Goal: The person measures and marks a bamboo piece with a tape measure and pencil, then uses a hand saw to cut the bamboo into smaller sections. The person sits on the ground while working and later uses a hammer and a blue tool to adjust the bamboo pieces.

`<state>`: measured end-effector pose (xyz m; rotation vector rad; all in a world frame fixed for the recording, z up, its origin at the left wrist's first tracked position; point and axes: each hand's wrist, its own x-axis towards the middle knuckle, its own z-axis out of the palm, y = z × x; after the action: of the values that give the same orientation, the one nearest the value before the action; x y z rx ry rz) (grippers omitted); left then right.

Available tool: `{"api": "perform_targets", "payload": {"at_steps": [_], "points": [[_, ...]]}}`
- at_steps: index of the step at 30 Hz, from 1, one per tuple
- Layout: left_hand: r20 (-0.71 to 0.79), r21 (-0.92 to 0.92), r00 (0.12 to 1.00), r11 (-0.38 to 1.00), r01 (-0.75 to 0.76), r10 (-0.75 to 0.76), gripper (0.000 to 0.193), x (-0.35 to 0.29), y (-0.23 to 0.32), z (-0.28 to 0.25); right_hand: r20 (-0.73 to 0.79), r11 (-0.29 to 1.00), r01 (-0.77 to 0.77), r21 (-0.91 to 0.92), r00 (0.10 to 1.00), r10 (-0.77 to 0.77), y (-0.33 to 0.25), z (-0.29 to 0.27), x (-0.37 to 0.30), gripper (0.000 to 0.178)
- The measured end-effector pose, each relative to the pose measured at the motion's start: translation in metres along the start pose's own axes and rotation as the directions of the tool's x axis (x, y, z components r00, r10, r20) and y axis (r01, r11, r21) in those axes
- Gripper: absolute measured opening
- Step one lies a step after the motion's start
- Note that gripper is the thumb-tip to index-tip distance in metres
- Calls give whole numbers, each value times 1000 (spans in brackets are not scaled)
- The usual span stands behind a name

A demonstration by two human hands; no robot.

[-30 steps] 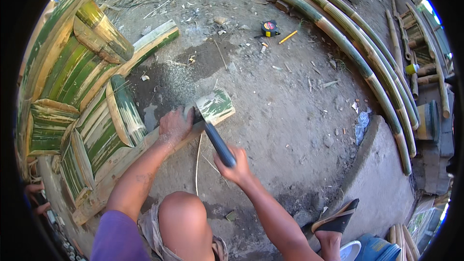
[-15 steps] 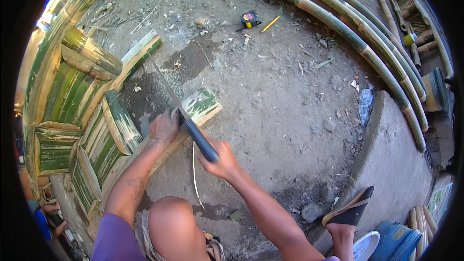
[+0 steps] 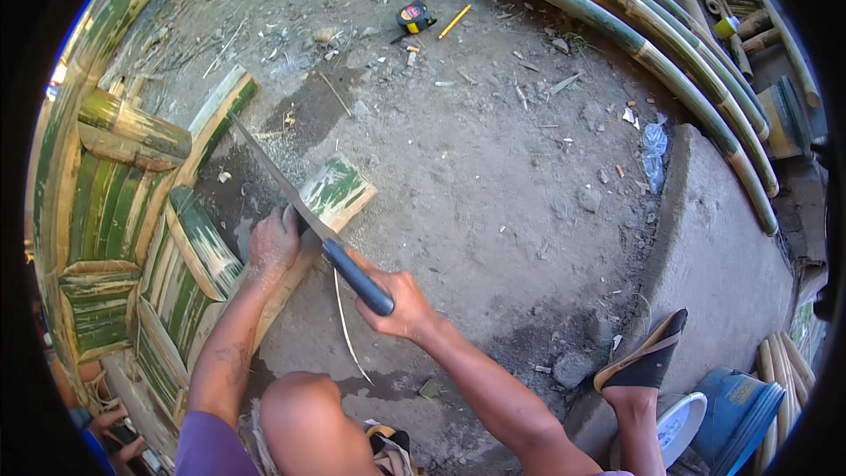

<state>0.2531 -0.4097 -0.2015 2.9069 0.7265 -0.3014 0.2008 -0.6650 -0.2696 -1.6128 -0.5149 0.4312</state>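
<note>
R hand (image 3: 401, 304) clenched a dark-handled saw (image 3: 310, 218), w/ L hand (image 3: 274, 242) at its 10 o'clock clasping the green bamboo length (image 3: 337, 189), sawn end at approx. 11. Long, level strokes w/ L fingers clear of the teeth seemed best; tape measure (image 3: 412, 18) lay well off at 12.

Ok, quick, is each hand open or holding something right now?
Left hand: on the green-and-cream bamboo piece; open or closed can't be told.
Right hand: closed, holding the long grey metal saw by its black handle.

Bamboo workshop, dirt ground (image 3: 493, 291), handsaw (image 3: 304, 211), poles (image 3: 608, 28)
</note>
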Motion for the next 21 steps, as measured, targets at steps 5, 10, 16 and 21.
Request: {"api": "perform_targets", "payload": {"at_steps": [5, 10, 16, 21], "points": [[-30, -7, 999, 1000, -25, 25, 54, -4, 1, -2, 153, 970, -215, -112, 961, 231, -103, -101, -121, 38], [-26, 47, 1000, 999, 11, -10, 51, 0, -3, 5, 88, 988, -4, -155, 996, 17, -105, -84, -61, 58], [3, 36, 1000, 999, 2, -2, 47, 0, -1, -2, 123, 991, -132, -5, 984, 131, -32, 0, 42, 60], [-8, -1, 1000, 1000, 0, 0, 48, -2, 0, 0, 131, 985, -126, -116, 981, 141, -120, -108, -131, 56]]}}
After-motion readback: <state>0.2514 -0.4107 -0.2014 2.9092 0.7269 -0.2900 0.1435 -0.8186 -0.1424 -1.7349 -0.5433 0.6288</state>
